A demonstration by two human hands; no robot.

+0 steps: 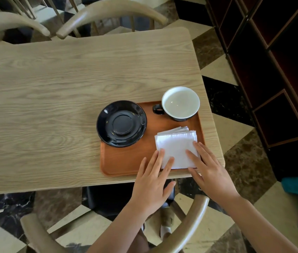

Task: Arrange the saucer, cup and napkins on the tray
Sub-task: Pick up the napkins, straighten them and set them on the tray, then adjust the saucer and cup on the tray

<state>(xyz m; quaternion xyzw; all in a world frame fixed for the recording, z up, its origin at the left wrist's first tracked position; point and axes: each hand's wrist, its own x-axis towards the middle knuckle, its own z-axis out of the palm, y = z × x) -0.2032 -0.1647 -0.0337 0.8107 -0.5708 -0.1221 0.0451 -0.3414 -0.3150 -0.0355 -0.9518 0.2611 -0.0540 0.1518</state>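
An orange-brown tray (126, 161) lies at the near right corner of the wooden table. A black saucer (121, 123) rests on its far left part and overhangs the tray's left rim. The cup (180, 104), black outside and white inside, stands empty at the tray's far right with its handle pointing left. A stack of white folded napkins (176, 144) lies on the near right of the tray. My left hand (152, 181) lies flat with fingertips on the stack's near left corner. My right hand (208, 170) presses flat on its near right edge. Both hands have fingers spread.
The light wooden table (62, 99) stretches left and far from the tray. A curved wooden chair back (197, 221) sits just under my arms. Two more chairs (108, 10) stand at the far side. A dark shelf unit (275, 70) stands to the right.
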